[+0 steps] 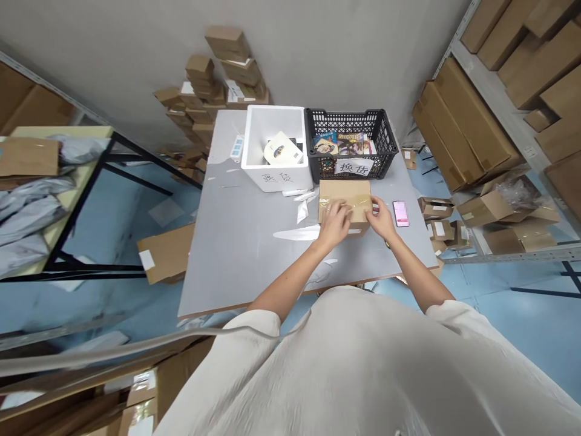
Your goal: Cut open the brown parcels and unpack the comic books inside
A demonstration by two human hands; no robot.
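Observation:
A small cardboard box (345, 189) lies near the middle of the grey table, with shiny clear tape across its top. My left hand (336, 221) rests on the front part of the box, its fingers bent and slightly spread over the tape. At the box's right edge, my right hand (382, 219) grips the side with thumb and fingers. Something small and dark reddish shows between those fingers, too small to name. A phone (400, 214) with a pink screen lies just right of my right hand.
Behind the box stand a white foam bin (276, 177) and a black crate (391, 145) holding colourful books. White paper scraps (297, 233) lie on the table (227, 254). Stacked cartons (204, 91) stand by the wall; a loaded shelf (499, 79) is at right, grey parcels (31, 212) at left.

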